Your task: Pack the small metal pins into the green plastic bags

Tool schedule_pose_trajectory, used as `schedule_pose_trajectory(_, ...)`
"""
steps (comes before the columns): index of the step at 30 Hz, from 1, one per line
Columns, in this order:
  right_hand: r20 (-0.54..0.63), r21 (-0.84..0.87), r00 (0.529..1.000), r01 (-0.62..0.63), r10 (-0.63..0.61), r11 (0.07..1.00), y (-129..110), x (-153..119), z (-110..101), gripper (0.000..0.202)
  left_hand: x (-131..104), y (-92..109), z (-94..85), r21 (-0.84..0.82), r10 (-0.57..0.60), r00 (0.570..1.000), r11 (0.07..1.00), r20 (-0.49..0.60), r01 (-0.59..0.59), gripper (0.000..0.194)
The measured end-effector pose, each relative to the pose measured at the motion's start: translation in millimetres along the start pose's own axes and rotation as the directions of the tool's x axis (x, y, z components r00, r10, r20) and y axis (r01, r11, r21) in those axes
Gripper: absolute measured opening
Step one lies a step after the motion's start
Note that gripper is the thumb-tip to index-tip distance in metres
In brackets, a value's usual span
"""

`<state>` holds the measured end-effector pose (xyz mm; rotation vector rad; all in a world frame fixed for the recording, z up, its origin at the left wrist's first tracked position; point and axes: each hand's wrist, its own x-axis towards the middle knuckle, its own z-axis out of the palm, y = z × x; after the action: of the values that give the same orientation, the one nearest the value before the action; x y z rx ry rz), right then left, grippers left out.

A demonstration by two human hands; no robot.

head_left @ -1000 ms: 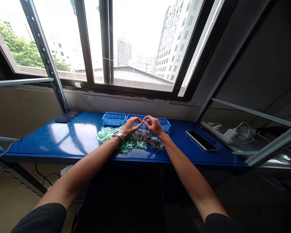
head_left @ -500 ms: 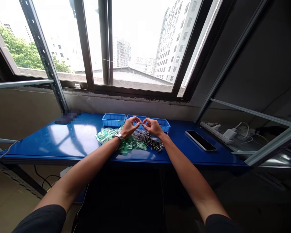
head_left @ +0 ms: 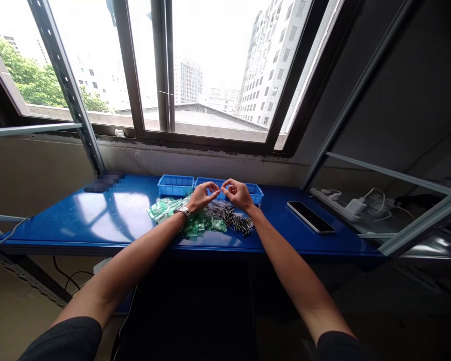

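Observation:
My left hand point(head_left: 202, 197), with a metal watch point(head_left: 184, 211) on its wrist, pinches thumb and forefinger together above the piles. My right hand point(head_left: 238, 194) makes the same pinch, its fingertips almost meeting the left ones. Whatever lies between the fingertips is too small to make out. Under and left of my left hand spreads a heap of green-tinted clear plastic packets point(head_left: 165, 208). Below my right hand lies a pile of small dark screw-like pieces point(head_left: 240, 223). Some greyish clear packets point(head_left: 220, 206) sit between the two heaps.
Behind my hands stand three blue plastic bins, the left bin point(head_left: 176, 186) most exposed. A phone point(head_left: 310, 217) lies on the right of the blue table point(head_left: 108, 215). Past it is a power strip point(head_left: 334, 204) with a white charger point(head_left: 356, 207). Metal shelf posts rise at both sides.
My right hand has shifted very slightly up and left. Both hands keep their pinches, and the piles look the same.

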<state>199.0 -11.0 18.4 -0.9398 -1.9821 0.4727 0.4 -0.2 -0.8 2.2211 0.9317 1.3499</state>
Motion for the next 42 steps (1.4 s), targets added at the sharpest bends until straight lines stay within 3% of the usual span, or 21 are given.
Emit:
schedule_pose_trajectory(5, 0.039, -0.010, 0.999, -0.011, 0.011, 1.000, 7, 2, 1, 0.028, 1, 0, -1.0, -0.008, -0.016, 0.997, 1.000, -0.073, 0.016, 0.028)
schedule_pose_trajectory(10, 0.110, -0.024, 0.994, -0.016, 0.018, 1.000, 11, 3, 3, 0.029, 0, 1, -0.6, -0.015, -0.016, 0.997, 1.000, -0.070, 0.015, 0.028)
schedule_pose_trajectory(20, -0.018, -0.002, 1.000, -0.010, 0.010, 1.000, 1, 0, -1, 0.027, 0, 2, -0.9, 0.009, -0.011, 1.000, 1.000, -0.026, 0.012, 0.028)
schedule_pose_trajectory(25, -0.008, 0.010, 1.000, -0.006, 0.007, 1.000, -1, 0, 1, 0.029, -1, 3, -0.4, 0.005, 0.015, 1.000, 1.000, 0.019, -0.016, 0.024)
schedule_pose_trajectory(34, 0.025, 0.000, 1.000, -0.002, 0.002, 1.000, 8, 2, -1, 0.026, 0, 3, -1.7, -0.033, -0.009, 0.997, 0.999, -0.078, 0.007, 0.028)
schedule_pose_trajectory(38, 0.094, -0.013, 0.996, 0.003, -0.002, 1.000, 10, 2, 2, 0.027, 1, 2, -0.9, -0.046, -0.011, 0.997, 0.999, -0.076, 0.008, 0.027)
schedule_pose_trajectory(42, 0.077, -0.023, 0.997, 0.011, -0.009, 1.000, 11, 3, 2, 0.027, 1, 2, -0.4, -0.052, -0.013, 0.997, 0.999, -0.076, 0.009, 0.027)
